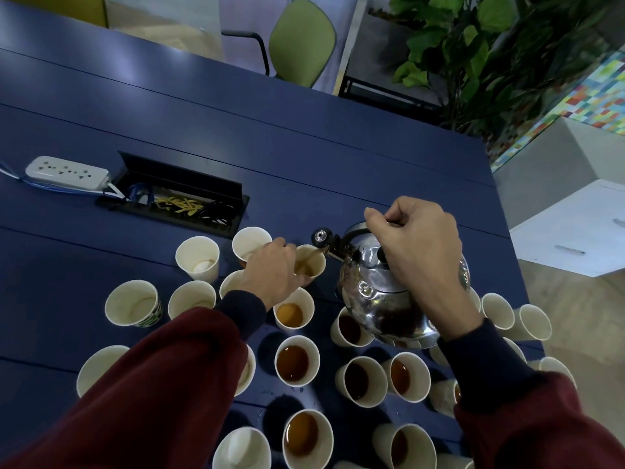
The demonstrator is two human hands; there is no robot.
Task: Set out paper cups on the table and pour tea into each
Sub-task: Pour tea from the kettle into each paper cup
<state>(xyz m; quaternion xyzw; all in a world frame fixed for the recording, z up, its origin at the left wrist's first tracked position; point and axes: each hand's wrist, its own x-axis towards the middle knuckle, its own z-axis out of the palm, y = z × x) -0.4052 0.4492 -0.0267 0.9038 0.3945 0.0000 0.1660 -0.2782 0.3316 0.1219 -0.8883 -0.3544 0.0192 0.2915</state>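
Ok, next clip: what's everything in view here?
Paper cups: roughly two dozen, cream, clustered on the near table; some hold brown tea, some are empty.
Kettle: one, shiny metal, tilted, pouring into the cup being filled.
Table: one, dark blue, under everything.
Power strip: one, white, far left on the table.
Cable box: one, black, lid open, recessed beside the strip.
Chair: one, green, beyond the table.
Plant: one, green, top right.
Left hand: maroon sleeve, holds the cup being filled.
Right hand: maroon sleeve, grips the kettle from above.
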